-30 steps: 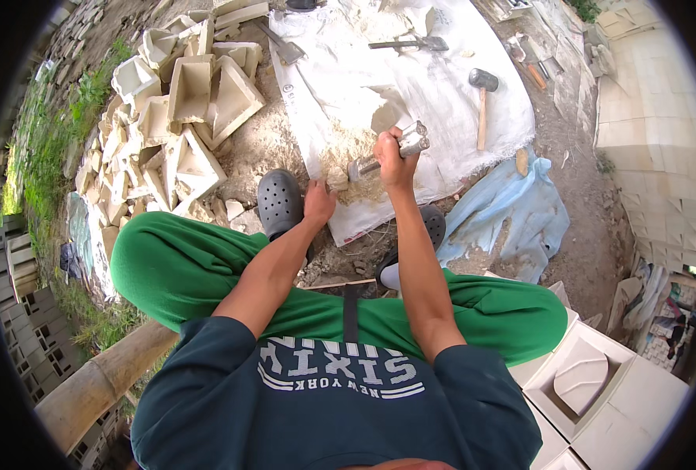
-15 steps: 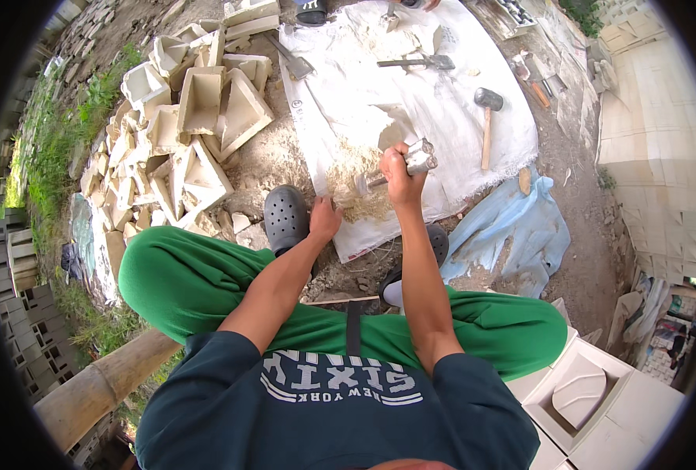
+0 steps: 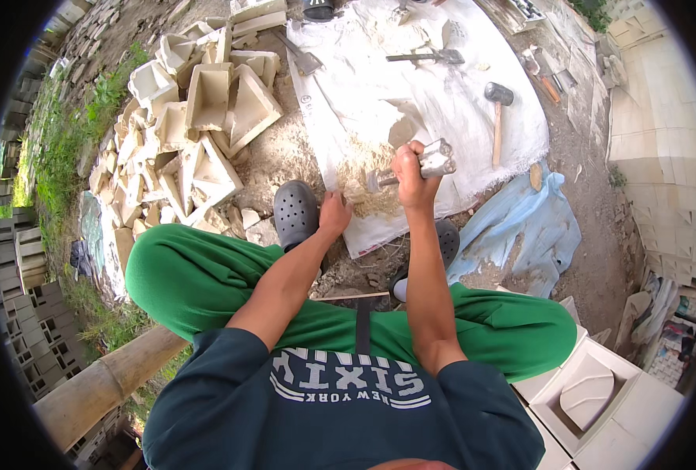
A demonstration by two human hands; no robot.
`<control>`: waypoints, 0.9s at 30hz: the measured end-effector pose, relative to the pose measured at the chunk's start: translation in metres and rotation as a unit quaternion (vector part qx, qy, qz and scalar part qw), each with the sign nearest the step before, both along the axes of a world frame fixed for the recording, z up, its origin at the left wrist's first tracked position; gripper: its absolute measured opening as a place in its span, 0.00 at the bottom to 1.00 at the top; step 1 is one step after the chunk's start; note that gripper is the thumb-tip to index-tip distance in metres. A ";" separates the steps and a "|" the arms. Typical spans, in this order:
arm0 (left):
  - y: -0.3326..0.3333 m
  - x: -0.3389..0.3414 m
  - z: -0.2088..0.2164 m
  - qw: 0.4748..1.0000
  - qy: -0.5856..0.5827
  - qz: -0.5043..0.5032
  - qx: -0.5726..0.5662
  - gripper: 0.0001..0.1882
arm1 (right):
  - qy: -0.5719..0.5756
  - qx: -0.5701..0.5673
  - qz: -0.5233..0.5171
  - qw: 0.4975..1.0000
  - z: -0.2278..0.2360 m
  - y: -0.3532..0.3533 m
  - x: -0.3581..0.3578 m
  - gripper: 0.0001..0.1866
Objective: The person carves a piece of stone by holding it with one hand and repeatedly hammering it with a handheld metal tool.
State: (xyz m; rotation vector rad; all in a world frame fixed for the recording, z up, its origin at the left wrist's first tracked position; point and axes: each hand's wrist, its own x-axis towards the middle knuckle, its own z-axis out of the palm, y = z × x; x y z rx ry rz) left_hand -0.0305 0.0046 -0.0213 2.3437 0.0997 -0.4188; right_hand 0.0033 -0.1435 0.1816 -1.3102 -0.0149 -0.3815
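Gripping a metal-headed tool (image 3: 438, 159) above the white sheet (image 3: 467, 117), the right hand (image 3: 416, 177) shows closed in the head view; the left hand (image 3: 334, 212) curls beside the sheet's edge, whether holding anything I cannot tell. A rounded slab (image 3: 588, 398) lies inside a recessed pale block (image 3: 619, 392); hollow box-shaped pieces (image 3: 209, 98) are heaped leftward.

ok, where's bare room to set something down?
Free: white sheet between mallet and metal tool in right hand; also left of long dark tool. Crowded: crumbs by left hand, broken-block heap left of sheet.
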 end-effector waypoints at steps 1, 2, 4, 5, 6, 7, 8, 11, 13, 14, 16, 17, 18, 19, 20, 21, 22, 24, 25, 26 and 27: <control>0.001 -0.005 -0.001 1.000 0.002 0.000 -0.007 0.22 | 0.014 0.034 -0.004 0.999 0.025 0.001 -0.004 0.12; 0.000 -0.007 -0.002 1.000 0.004 -0.003 -0.009 0.22 | 0.010 0.033 -0.013 0.999 0.030 -0.002 -0.005 0.11; 0.001 -0.006 -0.005 0.999 -0.039 -0.007 0.011 0.24 | 0.025 0.035 -0.024 0.999 0.023 -0.005 -0.006 0.12; 0.000 -0.006 -0.006 0.999 -0.040 -0.009 0.010 0.24 | 0.041 0.039 -0.031 0.998 0.015 -0.005 -0.005 0.12; -0.002 -0.006 -0.006 0.999 -0.041 -0.007 0.008 0.24 | 0.061 0.054 -0.053 0.995 -0.004 -0.004 -0.003 0.12; -0.005 -0.006 -0.005 0.999 -0.042 -0.005 0.006 0.24 | 0.087 0.026 -0.051 0.995 -0.027 -0.008 -0.003 0.12; -0.005 -0.006 -0.005 0.999 -0.044 -0.006 0.005 0.24 | 0.077 0.030 -0.044 0.996 -0.037 -0.010 -0.003 0.11; -0.003 -0.014 -0.002 1.000 -0.020 -0.011 0.006 0.25 | 0.058 0.035 -0.061 0.996 -0.031 -0.013 -0.012 0.13; -0.003 -0.014 -0.001 1.000 -0.014 -0.006 0.010 0.25 | 0.028 0.045 -0.082 0.995 -0.010 -0.009 -0.021 0.16; -0.001 -0.010 -0.002 1.000 -0.013 -0.002 0.012 0.25 | 0.023 0.047 -0.070 0.996 0.004 -0.011 -0.017 0.16; -0.001 -0.007 -0.007 0.998 -0.060 -0.013 0.000 0.25 | 0.026 0.039 -0.055 0.997 0.031 -0.012 -0.020 0.16; 0.000 -0.008 -0.008 0.998 -0.061 -0.011 0.001 0.25 | 0.026 0.040 -0.052 0.997 0.028 -0.011 -0.018 0.16; 0.000 -0.010 -0.009 0.998 -0.061 -0.015 0.011 0.26 | 0.023 0.042 -0.055 0.997 0.021 -0.010 -0.017 0.15; -0.002 -0.010 -0.008 0.998 -0.063 -0.021 0.019 0.26 | 0.018 0.042 -0.058 0.997 0.012 -0.009 -0.015 0.15; -0.003 -0.010 -0.008 0.997 -0.065 -0.022 0.018 0.26 | 0.059 0.041 -0.064 0.995 -0.008 -0.007 -0.012 0.13; -0.007 -0.009 -0.006 0.997 -0.064 -0.031 0.019 0.27 | 0.058 -0.013 -0.067 0.996 -0.045 -0.013 -0.007 0.12; -0.005 -0.008 -0.006 0.997 -0.062 -0.032 0.024 0.27 | 0.060 -0.010 -0.055 0.997 -0.047 -0.010 -0.006 0.12; -0.003 -0.005 -0.005 0.998 -0.057 -0.030 0.024 0.27 | 0.060 -0.006 -0.041 0.997 -0.045 -0.008 -0.006 0.12; 0.000 -0.008 -0.003 0.998 -0.046 -0.032 0.024 0.28 | 0.051 0.012 -0.066 0.996 -0.037 -0.005 -0.010 0.13; 0.003 -0.013 -0.002 0.998 -0.043 -0.031 0.026 0.28 | 0.043 0.030 -0.090 0.994 -0.031 -0.003 -0.015 0.13; -0.001 -0.005 0.002 0.998 -0.044 -0.035 0.019 0.27 | 0.026 0.038 -0.100 0.994 -0.026 -0.006 -0.016 0.13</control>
